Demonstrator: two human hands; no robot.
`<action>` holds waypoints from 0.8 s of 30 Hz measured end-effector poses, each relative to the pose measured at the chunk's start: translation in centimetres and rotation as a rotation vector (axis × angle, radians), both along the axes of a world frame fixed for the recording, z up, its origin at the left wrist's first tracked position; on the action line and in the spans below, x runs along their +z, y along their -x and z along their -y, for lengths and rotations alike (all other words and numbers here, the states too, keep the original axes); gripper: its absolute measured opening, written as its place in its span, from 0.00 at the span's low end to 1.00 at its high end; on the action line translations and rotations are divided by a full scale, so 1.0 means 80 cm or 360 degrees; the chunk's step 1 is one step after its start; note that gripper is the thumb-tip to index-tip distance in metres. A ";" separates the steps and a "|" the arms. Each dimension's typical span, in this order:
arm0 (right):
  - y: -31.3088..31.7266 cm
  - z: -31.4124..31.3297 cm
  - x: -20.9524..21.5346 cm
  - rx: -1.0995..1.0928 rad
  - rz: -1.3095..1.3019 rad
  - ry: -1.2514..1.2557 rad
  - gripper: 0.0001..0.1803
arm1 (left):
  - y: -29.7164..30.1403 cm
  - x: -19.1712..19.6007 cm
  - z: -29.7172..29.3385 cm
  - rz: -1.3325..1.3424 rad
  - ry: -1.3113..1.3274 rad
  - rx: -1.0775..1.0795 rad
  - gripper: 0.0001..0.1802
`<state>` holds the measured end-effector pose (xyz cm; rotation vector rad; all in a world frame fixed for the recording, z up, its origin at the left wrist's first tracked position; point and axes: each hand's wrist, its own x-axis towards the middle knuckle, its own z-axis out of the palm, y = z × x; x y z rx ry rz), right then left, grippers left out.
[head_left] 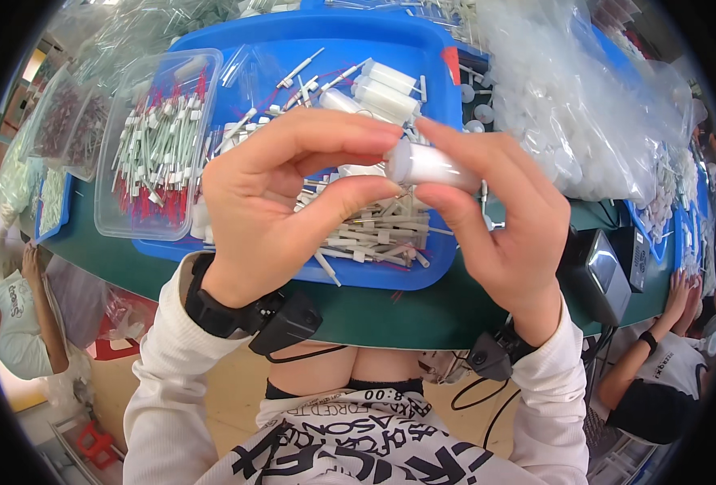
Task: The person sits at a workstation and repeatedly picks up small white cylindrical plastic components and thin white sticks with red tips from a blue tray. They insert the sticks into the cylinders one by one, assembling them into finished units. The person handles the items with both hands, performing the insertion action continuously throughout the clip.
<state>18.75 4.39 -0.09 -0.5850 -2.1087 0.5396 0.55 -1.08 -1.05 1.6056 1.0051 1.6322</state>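
A white capped cylinder (439, 167), like a small tube or bottle, is held level over the blue tray (410, 279). Around its right part are the thumb and fingers of my right hand (515, 210). My left hand (261, 194) pinches with thumb and index finger at the cap end. Whether a small part sits between those left fingertips is hard to make out. Behind my hands, several similar white cylinders (386, 93) lie in the tray. Thin white-tipped sticks with wires (374, 238) are heaped below my hands in it.
A clear plastic box (109, 206) with red-and-white wired sticks stands at the tray's left. Large clear bags (568, 105) of white parts fill the right side. A dark box-shaped device (604, 271) sits on the green table (350, 311) at right. Other people work at both sides.
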 end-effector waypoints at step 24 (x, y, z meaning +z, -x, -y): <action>0.003 -0.006 -0.002 0.0011 -0.0137 -0.0451 0.18 | 0.000 0.005 -0.003 0.0241 0.0193 -0.0139 0.15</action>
